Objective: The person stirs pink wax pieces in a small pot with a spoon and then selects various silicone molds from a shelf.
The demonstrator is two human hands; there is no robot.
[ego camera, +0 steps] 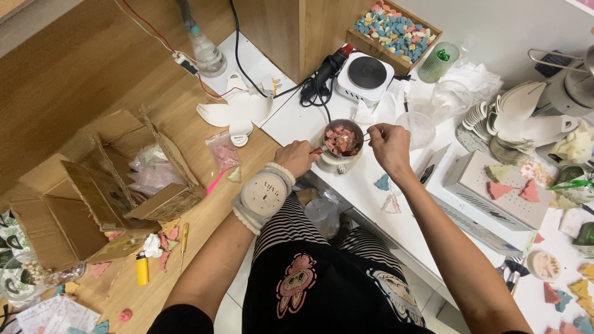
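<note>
A small metal pot [339, 162] full of pink and red chunks [340, 140] stands at the near edge of the white table [291, 120]. My left hand [297, 157], with a padded grey wrist wrap, grips the pot's handle on its left side. My right hand [388, 145] pinches a thin metal tool at the pot's right rim, its tip reaching into the chunks.
Behind the pot stand a white hotplate [365, 74], a black tool with cable [322, 77] and clear cups [416, 127]. A tray of coloured pieces [396, 31] sits farther back. White boxes [495, 185] lie to the right. An open cardboard box [105, 192] and a yellow lighter [142, 268] rest on the wooden floor.
</note>
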